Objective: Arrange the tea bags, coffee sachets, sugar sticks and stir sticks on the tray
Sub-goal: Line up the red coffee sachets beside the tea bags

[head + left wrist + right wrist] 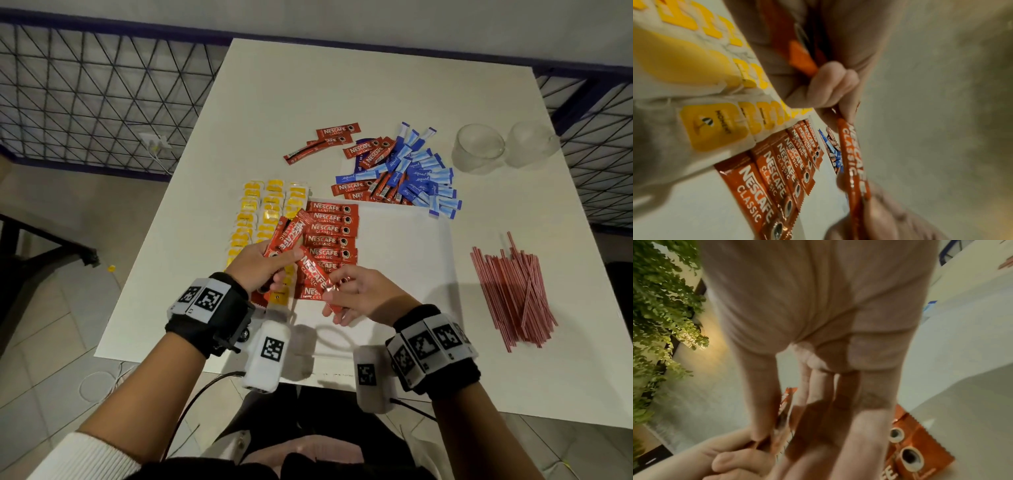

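My left hand (281, 265) grips a small fan of red Nescafe coffee sachets (286, 233) above the white tray (404, 260). One more red sachet (313, 272) slants between both hands: my right hand (337, 296) pinches its lower end, and my left fingers (830, 84) hold its upper end. The left wrist view shows this sachet (853, 162) stretched between the hands. A neat row of coffee sachets (330, 240) lies on the tray beside columns of yellow tea bags (267, 212). Blue sugar sticks mixed with sachets form a pile (407, 174) behind the tray. Red stir sticks (513, 294) lie to the right.
Two glass cups (478, 147) (531, 144) stand at the table's back right. A few loose sachets (325, 140) lie behind the tea bags. A black wire fence (85, 96) borders the table's far and side edges.
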Demonstrator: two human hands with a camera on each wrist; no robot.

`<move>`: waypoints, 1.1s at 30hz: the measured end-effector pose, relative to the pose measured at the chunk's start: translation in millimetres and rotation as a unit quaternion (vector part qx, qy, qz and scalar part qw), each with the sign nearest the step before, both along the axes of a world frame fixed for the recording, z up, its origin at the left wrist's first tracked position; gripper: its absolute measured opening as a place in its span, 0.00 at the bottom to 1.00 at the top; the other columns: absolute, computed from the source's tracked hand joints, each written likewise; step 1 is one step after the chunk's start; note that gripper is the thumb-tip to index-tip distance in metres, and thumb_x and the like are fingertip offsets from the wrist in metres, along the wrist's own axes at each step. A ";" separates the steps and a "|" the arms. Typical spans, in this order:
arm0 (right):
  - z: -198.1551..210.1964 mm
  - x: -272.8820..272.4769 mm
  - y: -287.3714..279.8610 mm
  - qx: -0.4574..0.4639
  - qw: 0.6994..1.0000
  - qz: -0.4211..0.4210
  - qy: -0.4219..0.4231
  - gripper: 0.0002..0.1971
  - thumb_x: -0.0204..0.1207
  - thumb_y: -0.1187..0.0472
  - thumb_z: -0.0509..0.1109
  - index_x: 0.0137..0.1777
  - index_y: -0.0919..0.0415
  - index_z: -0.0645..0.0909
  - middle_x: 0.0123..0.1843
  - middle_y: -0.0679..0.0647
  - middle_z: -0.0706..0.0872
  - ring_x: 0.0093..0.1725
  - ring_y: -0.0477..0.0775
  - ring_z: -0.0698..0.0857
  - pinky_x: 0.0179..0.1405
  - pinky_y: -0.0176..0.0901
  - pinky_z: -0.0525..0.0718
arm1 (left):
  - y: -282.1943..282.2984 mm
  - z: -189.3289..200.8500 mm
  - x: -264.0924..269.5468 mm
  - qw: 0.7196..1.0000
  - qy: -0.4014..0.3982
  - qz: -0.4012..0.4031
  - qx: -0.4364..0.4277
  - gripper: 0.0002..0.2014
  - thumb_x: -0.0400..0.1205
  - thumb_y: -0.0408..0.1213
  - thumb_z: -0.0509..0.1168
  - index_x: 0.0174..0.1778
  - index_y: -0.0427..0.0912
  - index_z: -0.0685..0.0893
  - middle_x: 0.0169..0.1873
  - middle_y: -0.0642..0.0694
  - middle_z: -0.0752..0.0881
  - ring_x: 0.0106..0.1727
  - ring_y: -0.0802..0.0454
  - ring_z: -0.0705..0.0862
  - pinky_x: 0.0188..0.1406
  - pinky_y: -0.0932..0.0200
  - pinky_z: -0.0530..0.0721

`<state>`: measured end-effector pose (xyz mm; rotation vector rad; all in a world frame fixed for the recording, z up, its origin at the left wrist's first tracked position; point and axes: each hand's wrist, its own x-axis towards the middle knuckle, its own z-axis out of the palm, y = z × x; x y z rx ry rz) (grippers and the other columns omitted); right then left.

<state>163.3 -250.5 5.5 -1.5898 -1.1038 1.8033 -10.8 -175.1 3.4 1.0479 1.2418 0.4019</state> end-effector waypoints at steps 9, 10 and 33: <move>-8.0 28.5 -14.5 -0.051 0.994 -0.081 -0.055 0.05 0.80 0.70 0.61 0.45 0.63 0.76 0.33 0.59 0.84 0.23 0.47 0.81 0.29 0.37 0.82 | -3.9 -6.4 -5.1 0.988 0.105 -0.087 0.072 0.06 0.82 0.41 0.63 0.40 0.50 0.74 0.13 0.56 0.72 0.12 0.61 0.67 0.15 0.67 0.68; -9.7 29.7 -16.3 -0.057 0.993 -0.068 -0.083 0.06 0.80 0.69 0.61 0.44 0.61 0.77 0.33 0.57 0.84 0.25 0.47 0.81 0.30 0.37 0.82 | -3.2 -6.9 -5.3 0.987 0.112 -0.087 0.075 0.05 0.82 0.41 0.63 0.41 0.50 0.74 0.16 0.56 0.71 0.13 0.61 0.66 0.15 0.66 0.67; -29.6 6.7 -11.8 -0.129 0.961 -0.070 -0.235 0.11 0.77 0.65 0.69 0.35 0.57 0.72 0.30 0.54 0.83 0.27 0.47 0.81 0.25 0.34 0.79 | -1.8 -0.5 28.3 0.845 0.303 -0.404 0.174 0.18 0.80 0.42 0.67 0.63 0.42 0.73 0.56 0.45 0.84 0.54 0.48 0.83 0.58 0.55 0.81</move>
